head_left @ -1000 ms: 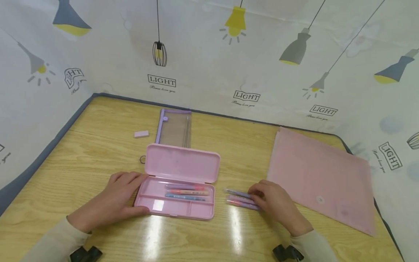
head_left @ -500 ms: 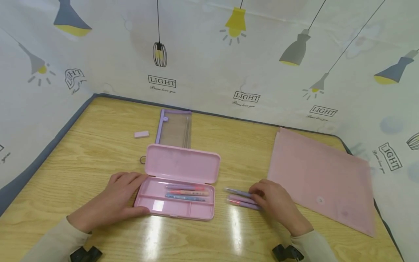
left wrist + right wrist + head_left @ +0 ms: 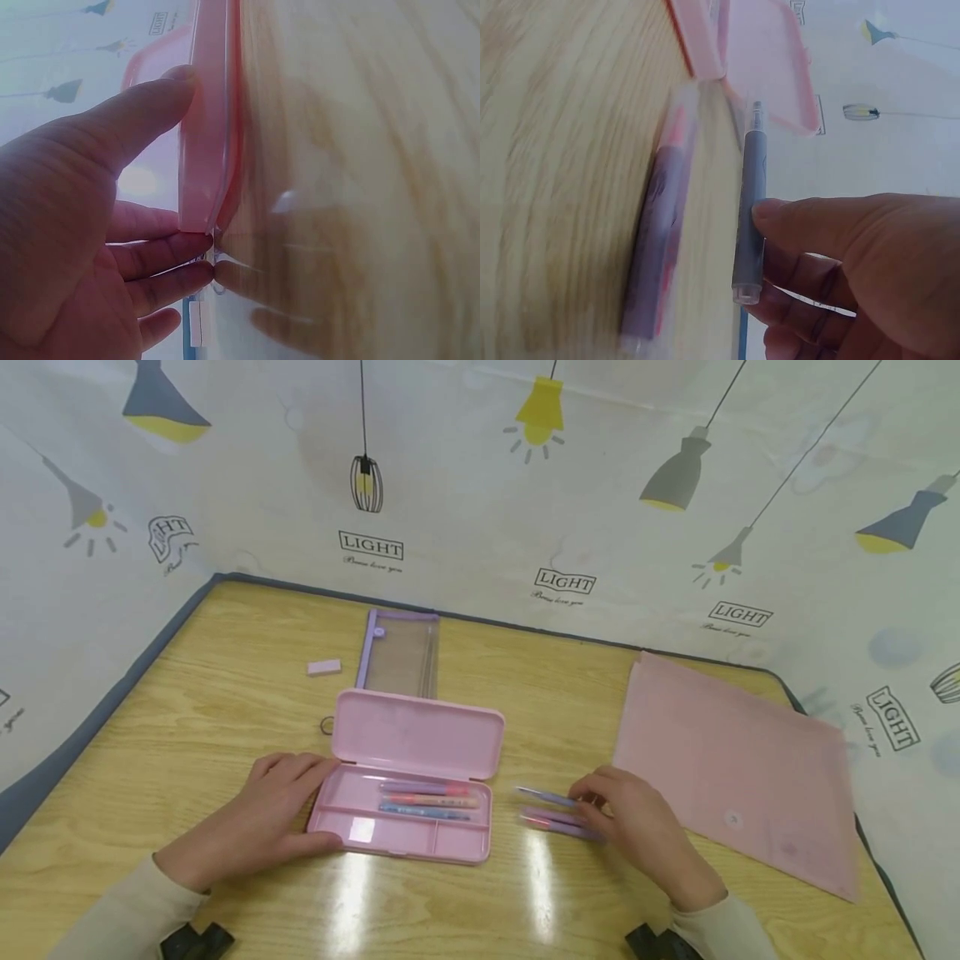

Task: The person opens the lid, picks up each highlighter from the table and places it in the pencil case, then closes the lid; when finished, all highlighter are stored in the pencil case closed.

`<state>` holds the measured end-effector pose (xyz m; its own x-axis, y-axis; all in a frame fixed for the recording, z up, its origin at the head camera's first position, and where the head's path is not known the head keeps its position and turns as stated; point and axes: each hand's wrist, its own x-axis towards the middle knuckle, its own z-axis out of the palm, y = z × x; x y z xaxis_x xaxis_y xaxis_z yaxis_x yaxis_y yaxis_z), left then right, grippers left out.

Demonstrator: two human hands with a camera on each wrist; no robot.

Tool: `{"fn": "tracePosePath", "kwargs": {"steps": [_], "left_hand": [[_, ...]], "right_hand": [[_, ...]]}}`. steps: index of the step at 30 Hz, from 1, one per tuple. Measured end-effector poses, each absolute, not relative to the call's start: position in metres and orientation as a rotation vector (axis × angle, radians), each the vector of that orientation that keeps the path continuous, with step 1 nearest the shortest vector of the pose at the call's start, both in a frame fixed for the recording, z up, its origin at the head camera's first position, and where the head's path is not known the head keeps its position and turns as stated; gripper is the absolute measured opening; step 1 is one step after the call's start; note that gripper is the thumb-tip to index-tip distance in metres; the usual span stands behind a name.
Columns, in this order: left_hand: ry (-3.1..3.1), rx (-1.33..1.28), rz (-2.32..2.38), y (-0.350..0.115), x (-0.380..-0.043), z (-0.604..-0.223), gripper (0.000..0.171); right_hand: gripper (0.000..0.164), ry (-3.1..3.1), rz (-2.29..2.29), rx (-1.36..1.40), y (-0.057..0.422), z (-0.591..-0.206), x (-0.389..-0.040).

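Observation:
The pink pencil case [image 3: 412,743] lies with its lid raised, and several pens [image 3: 431,802] sit in its back compartment. At its left end my left hand [image 3: 258,822] grips the case, thumb [image 3: 161,97] on the front side and fingers round the end. To the right of the case, my right hand [image 3: 637,827] pinches a blue-grey pen [image 3: 751,202] with a clear cap, between thumb and fingers. The pen is lifted off the table. Beside it, two purple-pink pens [image 3: 558,827] lie close together on the table.
Behind the case lie a clear pouch with purple trim [image 3: 401,652] and a small pink eraser [image 3: 324,667]. A large pink folder [image 3: 738,777] covers the table's right side. A printed curtain [image 3: 465,485] borders the table at the back and sides.
My right hand has raised the blue-grey pen slightly, away from the two other pens. The left hand and the case have stayed in place.

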<state>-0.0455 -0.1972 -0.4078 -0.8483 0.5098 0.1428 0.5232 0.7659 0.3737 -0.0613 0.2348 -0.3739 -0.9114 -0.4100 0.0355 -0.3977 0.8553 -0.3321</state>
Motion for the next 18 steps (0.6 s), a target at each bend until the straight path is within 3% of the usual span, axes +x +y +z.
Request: {"fn": "tracePosePath", "kwargs": {"steps": [18], "left_hand": [[-2.954,-0.855,-0.619,-0.197,-0.047,-0.407,0.084]], "right_hand": [[0.007,2.951,-0.531,-0.894,0.153,-0.365,-0.07]]}}
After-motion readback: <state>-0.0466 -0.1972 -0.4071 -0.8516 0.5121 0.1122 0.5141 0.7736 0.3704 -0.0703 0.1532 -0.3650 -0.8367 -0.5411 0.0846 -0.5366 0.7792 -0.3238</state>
